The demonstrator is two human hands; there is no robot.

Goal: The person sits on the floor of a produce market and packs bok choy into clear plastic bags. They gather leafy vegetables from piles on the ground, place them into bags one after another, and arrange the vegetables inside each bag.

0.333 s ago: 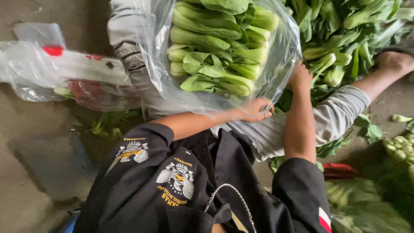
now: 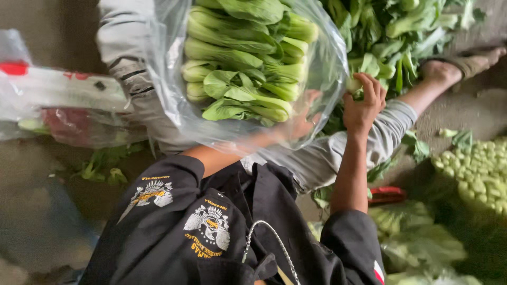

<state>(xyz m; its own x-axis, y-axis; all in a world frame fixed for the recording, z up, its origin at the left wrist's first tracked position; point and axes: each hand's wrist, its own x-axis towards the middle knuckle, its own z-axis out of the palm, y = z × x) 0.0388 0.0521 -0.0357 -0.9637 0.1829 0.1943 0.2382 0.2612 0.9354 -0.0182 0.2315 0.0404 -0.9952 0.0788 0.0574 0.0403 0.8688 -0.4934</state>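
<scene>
My left hand point(image 2: 301, 124) grips the plastic bag point(image 2: 322, 68) from behind; my right hand point(image 2: 363, 103), at its three o'clock, pinches a bok choy point(image 2: 353, 84).

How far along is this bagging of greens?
Done: the clear plastic bag already holds many bok choy heads. In hand: the left hand supports the bag from beneath, while the right hand grips another head. Left: a heap of loose greens lies beyond.
</scene>
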